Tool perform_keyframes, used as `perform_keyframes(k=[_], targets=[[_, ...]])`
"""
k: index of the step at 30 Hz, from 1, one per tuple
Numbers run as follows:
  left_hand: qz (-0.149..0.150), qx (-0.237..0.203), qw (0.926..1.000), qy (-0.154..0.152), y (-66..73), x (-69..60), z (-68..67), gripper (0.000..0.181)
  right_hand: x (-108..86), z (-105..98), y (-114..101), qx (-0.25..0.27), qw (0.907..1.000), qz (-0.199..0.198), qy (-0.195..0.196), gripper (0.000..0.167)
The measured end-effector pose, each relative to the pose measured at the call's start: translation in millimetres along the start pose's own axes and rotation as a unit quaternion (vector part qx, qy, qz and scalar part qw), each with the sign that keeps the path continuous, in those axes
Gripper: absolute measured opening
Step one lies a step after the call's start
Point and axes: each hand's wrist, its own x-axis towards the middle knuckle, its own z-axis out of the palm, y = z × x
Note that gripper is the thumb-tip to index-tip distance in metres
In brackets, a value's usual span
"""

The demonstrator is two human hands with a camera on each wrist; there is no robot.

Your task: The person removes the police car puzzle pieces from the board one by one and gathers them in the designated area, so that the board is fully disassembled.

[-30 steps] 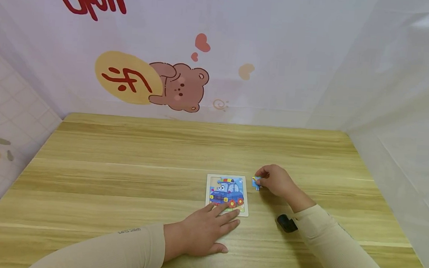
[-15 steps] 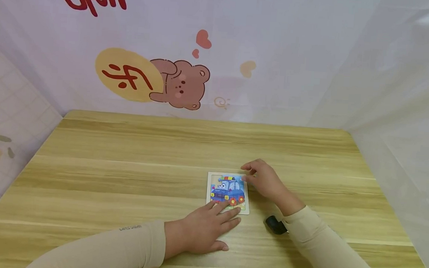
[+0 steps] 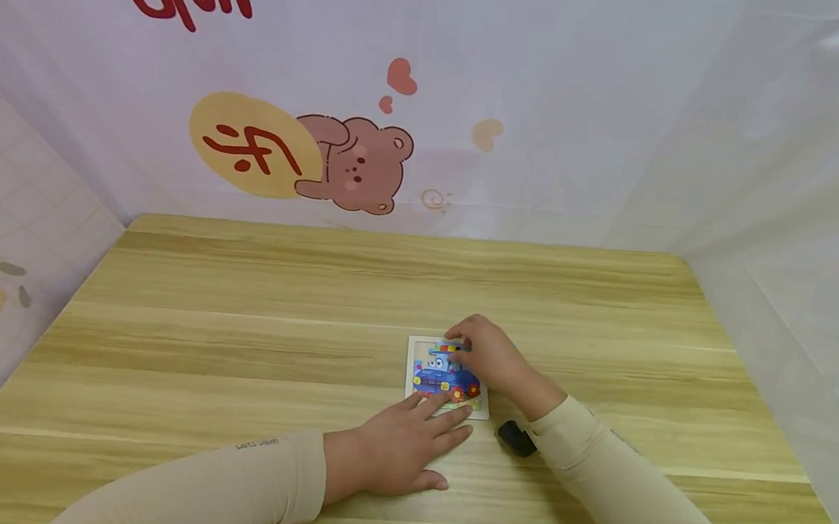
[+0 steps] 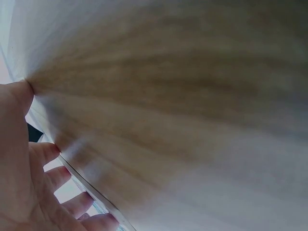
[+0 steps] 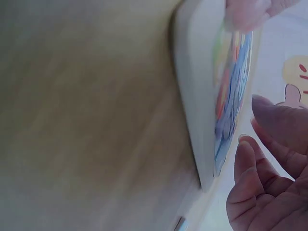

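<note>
A square puzzle board [image 3: 411, 375] with a blue cartoon car lies on the table, bare at its top-left corner. My left hand [image 3: 402, 447] rests flat, its spread fingers on the board's lower edge; the left wrist view shows this hand [image 4: 29, 178] at the rim. Over the board's top-right part is my right hand [image 3: 496, 361], fingers bent and thumb apart. The right wrist view shows no piece between the fingertips of this hand [image 5: 269, 178]. There, a small blue-edged thing [image 5: 181, 224] lies on the table beside the board; the head view does not show it.
A black device [image 3: 517, 438] sits under my right wrist. The wooden table [image 3: 243, 282] runs back to a white printed sheet [image 3: 559, 142] with a bear and hearts, and similar sheets flank both sides.
My right hand has moved left from a blue piece beside the board to above the board's top-right part; its fingers have left that piece. My left hand has stayed in place.
</note>
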Motion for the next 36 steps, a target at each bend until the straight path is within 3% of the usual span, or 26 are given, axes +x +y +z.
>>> perform_keyframes(k=[13, 36], targets=[[-0.001, 0.009, 0.9999, 0.011, -0.3, -0.1, 1.2, 0.066, 4.8, 3.9, -5.0, -0.030, 0.9994, -0.005, -0.015, 0.023], [0.003, 0.014, 0.9998, 0.010, -0.6, 0.7, 0.5, 0.066, 8.0, 4.8, -7.3, -0.022, 0.9995, 0.021, -0.010, 0.017]])
